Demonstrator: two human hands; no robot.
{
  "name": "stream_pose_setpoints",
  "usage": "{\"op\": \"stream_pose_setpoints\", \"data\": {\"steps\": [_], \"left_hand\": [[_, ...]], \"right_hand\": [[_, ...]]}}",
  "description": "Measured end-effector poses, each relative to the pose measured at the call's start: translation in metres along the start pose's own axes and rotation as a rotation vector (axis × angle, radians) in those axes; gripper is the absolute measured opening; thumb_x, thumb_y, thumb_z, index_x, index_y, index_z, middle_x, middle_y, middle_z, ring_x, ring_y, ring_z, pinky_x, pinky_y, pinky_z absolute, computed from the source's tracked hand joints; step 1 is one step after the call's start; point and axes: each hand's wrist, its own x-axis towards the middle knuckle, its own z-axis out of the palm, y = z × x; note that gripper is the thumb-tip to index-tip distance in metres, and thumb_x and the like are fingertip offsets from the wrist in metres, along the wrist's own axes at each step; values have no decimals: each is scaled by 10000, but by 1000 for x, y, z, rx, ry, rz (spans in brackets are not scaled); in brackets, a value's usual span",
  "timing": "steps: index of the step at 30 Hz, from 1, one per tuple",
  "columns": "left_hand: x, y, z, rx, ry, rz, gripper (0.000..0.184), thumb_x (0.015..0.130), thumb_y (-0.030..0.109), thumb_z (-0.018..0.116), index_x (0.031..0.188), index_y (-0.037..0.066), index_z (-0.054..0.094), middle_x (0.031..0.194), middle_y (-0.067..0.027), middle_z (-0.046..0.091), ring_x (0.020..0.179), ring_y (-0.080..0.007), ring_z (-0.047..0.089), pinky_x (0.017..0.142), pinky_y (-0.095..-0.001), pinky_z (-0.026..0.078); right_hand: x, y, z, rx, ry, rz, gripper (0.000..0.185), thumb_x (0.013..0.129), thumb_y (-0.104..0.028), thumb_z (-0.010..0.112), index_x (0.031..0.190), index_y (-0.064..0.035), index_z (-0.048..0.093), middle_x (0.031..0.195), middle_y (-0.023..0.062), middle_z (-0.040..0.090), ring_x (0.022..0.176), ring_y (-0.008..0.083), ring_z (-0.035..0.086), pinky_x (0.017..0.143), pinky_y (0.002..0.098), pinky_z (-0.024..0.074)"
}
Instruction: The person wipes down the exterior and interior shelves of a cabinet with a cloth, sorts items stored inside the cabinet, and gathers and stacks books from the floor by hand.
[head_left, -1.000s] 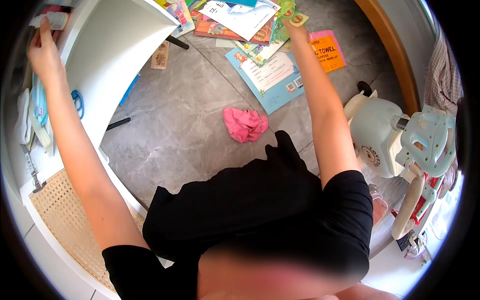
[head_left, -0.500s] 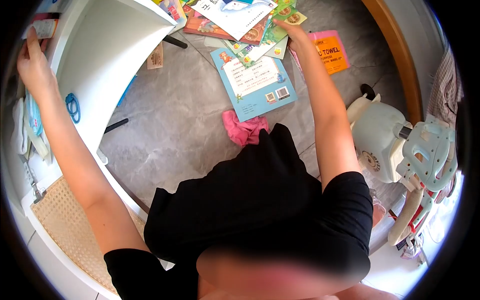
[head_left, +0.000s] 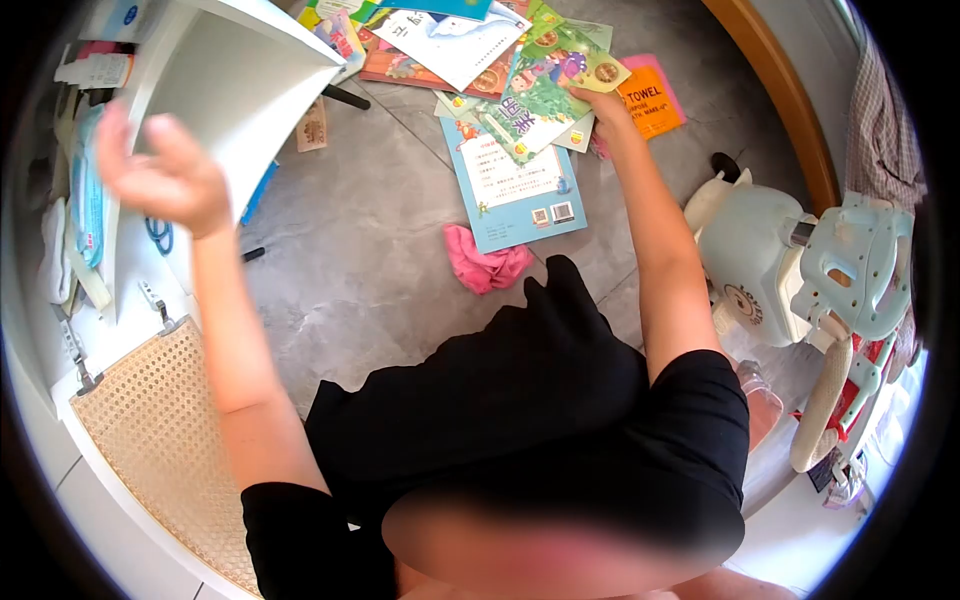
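Note:
My left hand (head_left: pixel 165 170) is raised over the edge of the white cabinet (head_left: pixel 215 85), blurred, fingers apart and holding nothing. A white tube (head_left: pixel 97 70) lies in the compartment beyond it, above a blue packet (head_left: pixel 88 200). My right hand (head_left: pixel 603 108) grips the right edge of a green illustrated book (head_left: pixel 545 95). Under that book lies a blue book (head_left: pixel 510 195) with a white text panel. Next to them is a white-covered book (head_left: pixel 450 40) on the pile. A pink cloth (head_left: pixel 485 260) touches the blue book's lower edge.
An orange and pink towel packet (head_left: pixel 650 98) lies right of my right hand. At the right stands a pale blue wheeled child's seat (head_left: pixel 755 260). The rattan door (head_left: pixel 165 440) is at lower left. A small brown card (head_left: pixel 312 127) lies by a black cabinet leg (head_left: pixel 346 97).
My left hand has left the tube's side and moved right and down, its fingers spreading. With my right hand on it, the green book has shifted down and left over the blue book.

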Motion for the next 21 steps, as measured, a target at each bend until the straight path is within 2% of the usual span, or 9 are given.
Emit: {"op": "stream_pose_setpoints", "data": {"steps": [1, 2, 3, 4, 7, 10, 16, 19, 21], "left_hand": [[-15, 40, 14, -92, -153, -153, 375, 869, 86, 601, 1193, -49, 471, 1165, -189, 550, 1094, -291, 544, 957, -380, 429], [-32, 64, 28, -94, -370, -80, 392, 849, 87, 622, 1208, -7, 494, 1179, -174, 555, 1106, -325, 539, 972, -394, 420], [-68, 82, 58, -274, -428, -223, 373, 838, 107, 640, 1189, 32, 539, 1196, -158, 560, 1123, -337, 535, 987, -406, 412], [-83, 104, 72, -219, -603, -169, 324, 847, 128, 636, 1155, 51, 572, 1205, -157, 562, 1139, -319, 535, 980, -408, 425], [-173, 122, 119, -286, -935, -306, 320, 841, 141, 615, 1145, 45, 587, 1243, -167, 549, 1163, -330, 525, 973, -443, 436], [-198, 138, 151, -271, -1093, -361, 313, 845, 124, 577, 1141, 23, 584, 1274, -172, 535, 1186, -332, 514, 972, -446, 439], [-226, 133, 201, -36, -1112, -272, 564, 773, 83, 637, 1303, 11, 458, 1360, -274, 422, 1247, -427, 437, 1009, -468, 406], [-237, 122, 222, 58, -1103, -181, 473, 864, 78, 501, 1329, 16, 437, 1401, -303, 373, 1284, -457, 395, 1029, -510, 376], [-240, 117, 230, 142, -1186, -123, 500, 858, 82, 514, 1343, 3, 421, 1415, -295, 364, 1300, -455, 380, 1045, -509, 358]], "right_hand": [[-6, -2, -5, 9, 0, 23, 385, 802, 37, 678, 1164, 11, 550, 1131, 122, 636, 984, 244, 647, 818, 356, 551], [-12, -6, -8, 16, -3, 47, 383, 803, 34, 677, 1164, 10, 550, 1134, 120, 635, 988, 242, 646, 819, 355, 551], [-15, -11, -11, 24, -8, 65, 382, 805, 31, 677, 1164, 9, 549, 1138, 119, 633, 992, 241, 644, 821, 355, 551], [-10, -8, -13, 7, -36, 17, 351, 841, -26, 676, 1159, 27, 538, 1128, 140, 629, 991, 245, 644, 831, 370, 554], [7, 1, -11, 39, -56, -2, 354, 840, -41, 682, 1159, 24, 542, 1128, 142, 628, 976, 243, 649, 806, 362, 558], [18, 7, -6, -49, -25, -81, 339, 847, -54, 668, 1147, 41, 542, 1133, 127, 630, 1023, 252, 632, 840, 365, 536], [7, -14, 17, -606, 220, -428, 368, 865, -164, 651, 1148, 47, 546, 1112, 108, 635, 1038, 250, 613, 873, 376, 500], [9, -8, 21, -679, 252, -338, 370, 864, -187, 651, 1136, 42, 551, 1102, 112, 629, 1004, 256, 621, 864, 383, 506], [10, -3, 26, -459, 150, -173, 372, 863, -203, 652, 1129, 38, 554, 1095, 114, 626, 981, 259, 626, 857, 388, 509]]}}
